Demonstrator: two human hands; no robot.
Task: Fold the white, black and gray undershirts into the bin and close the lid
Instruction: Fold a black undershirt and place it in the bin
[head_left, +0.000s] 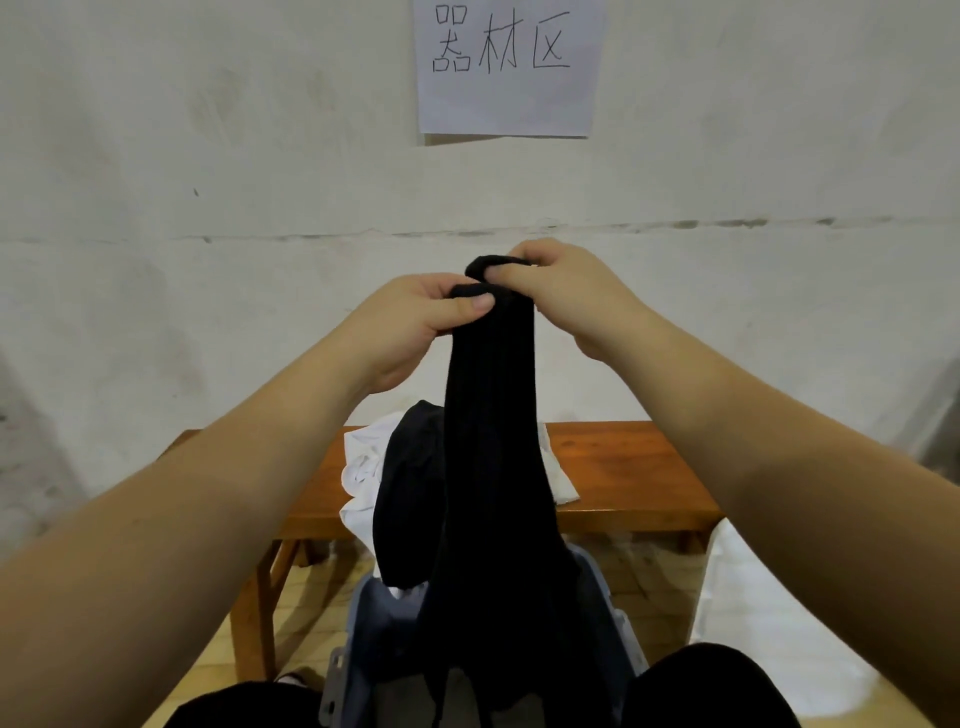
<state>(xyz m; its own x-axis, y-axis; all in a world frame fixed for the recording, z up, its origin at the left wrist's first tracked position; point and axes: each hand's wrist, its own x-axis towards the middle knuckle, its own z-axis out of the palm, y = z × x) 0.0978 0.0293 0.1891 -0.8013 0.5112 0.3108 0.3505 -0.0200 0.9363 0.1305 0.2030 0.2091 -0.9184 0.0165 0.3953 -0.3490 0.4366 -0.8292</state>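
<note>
I hold the black undershirt (493, 467) up in front of me, and it hangs long and narrow down toward the bin. My left hand (415, 322) pinches its top edge with thumb and fingers. My right hand (561, 296) grips the top just beside it, fingers curled over a fold of the cloth. The white undershirt (363, 467) lies crumpled on the wooden table (634, 467) behind the hanging cloth. The blue-grey bin (384, 623) stands open between my knees, mostly hidden by the black fabric. No gray undershirt can be made out.
A plastered wall with a paper sign (509, 62) rises right behind the table. A white sheet (753, 613) lies on the floor at right. My knees in black trousers (706, 691) flank the bin.
</note>
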